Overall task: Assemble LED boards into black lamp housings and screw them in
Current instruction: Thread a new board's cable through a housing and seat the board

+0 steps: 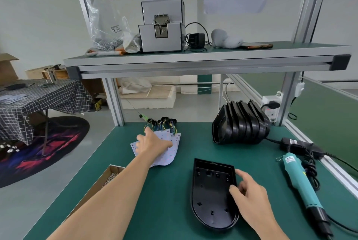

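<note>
The open black housing (211, 197) is lying cavity-up on the green mat (166, 206), its long axis running away from the person, square end far and rounded end near. The right hand (251, 199) is gripping its right wall, thumb curling over the rim into the cavity and the other fingers wrapping the outside, so the shell is being steadied.

The fanned pile of LED boards (170, 154) is lying to the far left of the housing, well apart from it. The left hand (153, 142) is resting on top of this pile with fingers and thumb spreading flat across the uppermost board; it is pressing rather than pinching, as far as the view is showing. This is clearly the nearer hand to the boards, and the right is already occupied.

The boards are pointing much as the housing is: their wire bundles (164, 125) are sitting at the far end and their rounded ends are facing the person, the long axes leaning only slightly off the housing's. By my judgement, the coming move is depending on carrying one board right and toward the person with little turning (the trailing wires are looking likely to snag neighbouring boards).

The stack of spare housings (240, 125) is standing beyond the housing's right side, and the electric screwdriver (300, 181) is lying right of it, untouched.
</note>
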Demonstrator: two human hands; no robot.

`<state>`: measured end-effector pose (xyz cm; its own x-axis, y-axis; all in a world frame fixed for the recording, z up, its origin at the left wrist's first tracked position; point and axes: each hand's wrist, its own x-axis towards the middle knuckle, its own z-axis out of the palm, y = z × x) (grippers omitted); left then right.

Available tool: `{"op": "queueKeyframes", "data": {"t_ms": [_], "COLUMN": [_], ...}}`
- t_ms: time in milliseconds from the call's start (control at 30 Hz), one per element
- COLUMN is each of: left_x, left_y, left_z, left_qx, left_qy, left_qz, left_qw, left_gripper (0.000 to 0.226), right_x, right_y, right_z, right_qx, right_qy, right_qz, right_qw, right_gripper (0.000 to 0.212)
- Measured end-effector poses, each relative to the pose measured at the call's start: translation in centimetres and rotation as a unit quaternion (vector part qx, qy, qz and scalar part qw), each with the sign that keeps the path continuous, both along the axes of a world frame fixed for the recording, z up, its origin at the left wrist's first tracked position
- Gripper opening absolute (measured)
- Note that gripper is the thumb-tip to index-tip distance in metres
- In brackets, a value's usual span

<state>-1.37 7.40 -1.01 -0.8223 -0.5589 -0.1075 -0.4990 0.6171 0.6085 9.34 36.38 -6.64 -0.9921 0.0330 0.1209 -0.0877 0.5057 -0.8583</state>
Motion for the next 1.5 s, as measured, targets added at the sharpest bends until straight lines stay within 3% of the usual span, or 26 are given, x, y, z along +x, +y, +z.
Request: {"op": "queueKeyframes", "data": {"t_ms": [100, 267, 333, 433, 500, 767, 900, 967, 1033, 1100, 1167, 1200, 1267, 1333, 1400, 1467, 1500], "left_x": [2.5, 7.9, 10.1, 13.2, 15.0, 21.0, 23.2, 24.3, 25.3, 26.1, 26.9, 27.2, 27.3, 26.4, 24.8, 22.7, 21.6], "left_y": [0.7, 2.2, 2.9, 3.7, 4.0, 4.1, 5.2, 6.0, 7.0, 8.0, 8.8, 9.1, 8.9, 7.7, 6.1, 4.5, 3.7], "left_z": [0.3, 0.8, 1.1, 1.6, 2.5, 8.3, 10.5, 11.3, 12.0, 12.5, 13.3, 13.9, 14.8, 15.3, 14.9, 13.0, 11.4], "left_qx": [0.018, 0.125, 0.194, 0.262, 0.282, 0.324, 0.308, 0.303, 0.324, 0.351, 0.378, 0.396, 0.431, 0.457, 0.501, 0.576, 0.624], "left_qy": [0.07, 0.187, 0.242, 0.336, 0.372, 0.431, 0.423, 0.42, 0.422, 0.423, 0.428, 0.432, 0.447, 0.457, 0.438, 0.353, 0.294], "left_qz": [-0.015, -0.041, -0.032, -0.036, -0.071, -0.261, -0.345, -0.383, -0.424, -0.457, -0.474, -0.477, -0.467, -0.439, -0.357, -0.22, -0.148], "left_qw": [0.997, 0.974, 0.95, 0.904, 0.881, 0.801, 0.779, 0.765, 0.733, 0.7, 0.67, 0.655, 0.63, 0.624, 0.656, 0.704, 0.709], "left_gripper": [0.119, 0.129, 0.112, 0.044, 0.027, 0.036, 0.034, 0.033, 0.03, 0.031, 0.03, 0.029, 0.031, 0.032, 0.027, 0.017, 0.018], "right_x": [0.0, 0.0, 0.1, 0.2, 0.4, 2.1, 3.7, 3.8, 3.8, 3.5, 3.0, 2.7, 2.8, 2.5, 2.6, 2.4, 2.2], "right_y": [0.0, -0.1, -0.2, -0.2, -0.3, -1.1, -1.5, -1.8, -2.5, -3.2, -3.4, -3.3, -3.6, -3.5, -3.2, -2.8, -2.5], "right_z": [-0.1, 0.0, 0.1, 0.4, 0.7, 0.2, 0.5, 1.8, 3.9, 5.7, 6.3, 6.4, 6.5, 5.7, 5.3, 5.8, 6.2], "right_qx": [0.001, 0.008, 0.008, 0.018, 0.03, 0.071, 0.11, 0.126, 0.029, -0.117, -0.125, -0.097, -0.062, -0.02, -0.07, -0.175, -0.218], "right_qy": [-0.002, -0.004, -0.003, -0.009, -0.014, -0.018, -0.036, 0.003, 0.04, 0.039, 0.017, -0.006, -0.078, -0.056, 0.017, 0.057, 0.071], "right_qz": [-0.005, -0.009, -0.007, -0.004, -0.001, 0.015, 0.009, -0.031, -0.022, 0.017, 0.059, 0.082, 0.123, 0.088, 0.028, 0.002, -0.003], "right_qw": [1.0, 1.0, 1.0, 1.0, 0.999, 0.997, 0.993, 0.992, 0.999, 0.992, 0.99, 0.992, 0.987, 0.994, 0.997, 0.983, 0.973], "right_gripper": [0.053, 0.054, 0.053, 0.055, 0.054, 0.053, 0.052, 0.065, 0.068, 0.042, 0.052, 0.053, 0.03, 0.01, 0.017, 0.023, 0.02]}}
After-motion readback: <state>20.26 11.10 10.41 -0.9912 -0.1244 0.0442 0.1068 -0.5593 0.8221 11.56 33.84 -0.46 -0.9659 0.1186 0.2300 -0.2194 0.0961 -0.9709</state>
